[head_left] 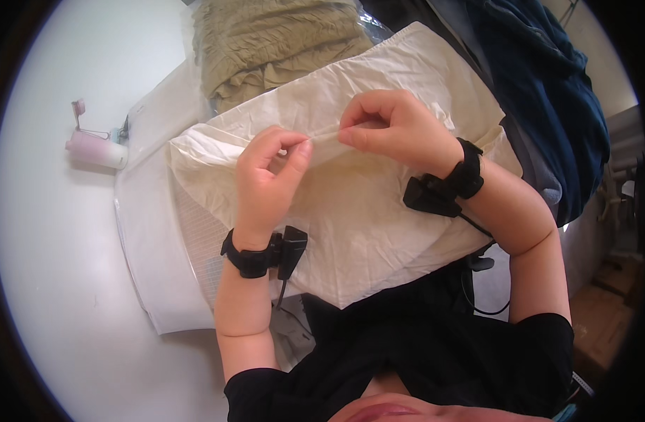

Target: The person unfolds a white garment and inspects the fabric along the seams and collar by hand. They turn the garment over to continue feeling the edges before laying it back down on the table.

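Note:
A large cream cloth point(350, 232), creased and spread out, covers the middle of the view and reaches down to my lap. My left hand point(263, 169) pinches a raised fold of it between thumb and fingertips. A short way to the right, my right hand point(403, 133) pinches the same fold with thumb and forefinger, so a narrow strip of cloth runs taut between the two hands. Black straps with small black devices and cables sit on both wrists.
A gathered khaki garment point(280, 49) in clear plastic lies behind the cloth. Dark blue clothing point(533, 91) is heaped at the right. At the left, a translucent white plastic bag point(157, 274) and a pink-and-white bottle point(97, 149) lie on the white table point(62, 239). Cardboard boxes point(604, 316) stand lower right.

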Demonstrator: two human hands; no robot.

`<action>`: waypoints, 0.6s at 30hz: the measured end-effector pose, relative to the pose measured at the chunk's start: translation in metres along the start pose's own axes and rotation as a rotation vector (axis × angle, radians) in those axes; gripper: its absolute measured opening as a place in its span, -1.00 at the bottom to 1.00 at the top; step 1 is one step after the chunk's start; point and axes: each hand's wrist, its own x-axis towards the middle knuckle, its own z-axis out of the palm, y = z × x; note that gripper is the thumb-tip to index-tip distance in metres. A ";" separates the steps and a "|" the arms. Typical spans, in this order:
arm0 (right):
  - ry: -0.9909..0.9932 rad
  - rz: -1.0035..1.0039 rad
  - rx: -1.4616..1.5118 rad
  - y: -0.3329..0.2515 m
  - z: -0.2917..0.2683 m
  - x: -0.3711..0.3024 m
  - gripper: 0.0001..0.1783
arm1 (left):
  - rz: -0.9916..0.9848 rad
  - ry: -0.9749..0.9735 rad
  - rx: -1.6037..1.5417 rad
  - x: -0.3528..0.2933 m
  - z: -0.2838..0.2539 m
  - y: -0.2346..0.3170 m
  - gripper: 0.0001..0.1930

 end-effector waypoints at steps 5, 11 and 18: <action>-0.021 -0.008 -0.018 0.003 -0.001 0.001 -0.84 | -0.008 0.015 0.024 0.000 -0.001 0.001 -0.94; 0.010 -0.020 0.012 0.003 0.000 0.000 -0.81 | -0.010 0.011 0.005 0.000 0.001 0.002 -0.94; 0.012 -0.012 -0.003 0.003 0.000 0.000 -0.80 | -0.017 0.008 -0.028 -0.001 0.001 0.000 -0.94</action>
